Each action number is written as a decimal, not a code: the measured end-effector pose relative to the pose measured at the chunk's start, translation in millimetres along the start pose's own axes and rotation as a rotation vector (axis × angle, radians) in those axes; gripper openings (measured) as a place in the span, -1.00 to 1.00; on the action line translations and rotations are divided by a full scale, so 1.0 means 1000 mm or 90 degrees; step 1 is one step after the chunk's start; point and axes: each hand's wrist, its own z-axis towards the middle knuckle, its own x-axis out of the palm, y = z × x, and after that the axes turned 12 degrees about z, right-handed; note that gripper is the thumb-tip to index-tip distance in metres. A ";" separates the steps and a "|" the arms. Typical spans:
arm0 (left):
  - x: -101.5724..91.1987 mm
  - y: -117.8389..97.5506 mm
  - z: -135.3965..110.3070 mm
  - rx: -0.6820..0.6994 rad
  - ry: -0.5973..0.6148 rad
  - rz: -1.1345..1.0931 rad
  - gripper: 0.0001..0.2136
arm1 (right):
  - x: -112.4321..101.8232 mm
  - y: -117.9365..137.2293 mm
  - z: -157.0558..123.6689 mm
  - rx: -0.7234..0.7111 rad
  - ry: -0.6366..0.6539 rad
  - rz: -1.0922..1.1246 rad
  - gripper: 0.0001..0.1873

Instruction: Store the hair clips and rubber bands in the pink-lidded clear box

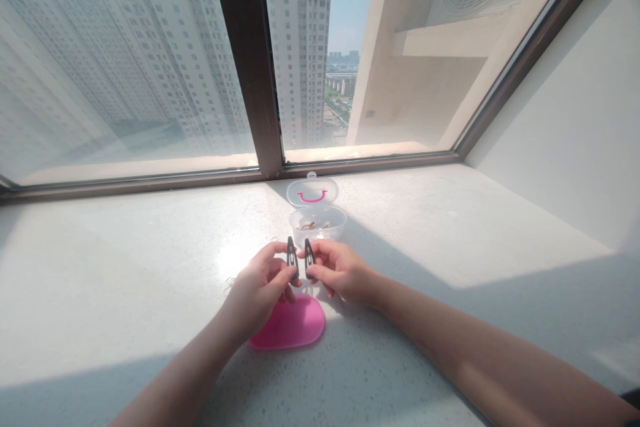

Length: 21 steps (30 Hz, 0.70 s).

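Two black snap hair clips stand upright side by side with a small gap between them. My left hand is closed on the left hair clip, pinching it between thumb and fingers. Likewise, my right hand pinches the right hair clip. Below the hands lies a flat pink oval lid or tray, partly covered by my left hand. Just beyond the fingers sits a clear plastic box with small items inside that I cannot make out. Its raised clear lid carries a pink handle.
Everything rests on a pale speckled windowsill. A few thin rings or loops lie left of my left hand. Behind the box runs the brown window frame, and a white wall bounds the right side.
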 end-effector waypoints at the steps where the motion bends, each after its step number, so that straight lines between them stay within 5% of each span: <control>1: 0.000 0.000 0.000 0.001 -0.001 -0.002 -0.70 | 0.000 0.000 0.000 -0.001 -0.001 -0.002 -0.74; 21: 0.001 0.006 0.000 0.027 -0.010 0.037 -0.70 | 0.001 0.001 0.000 -0.021 -0.009 -0.017 -0.76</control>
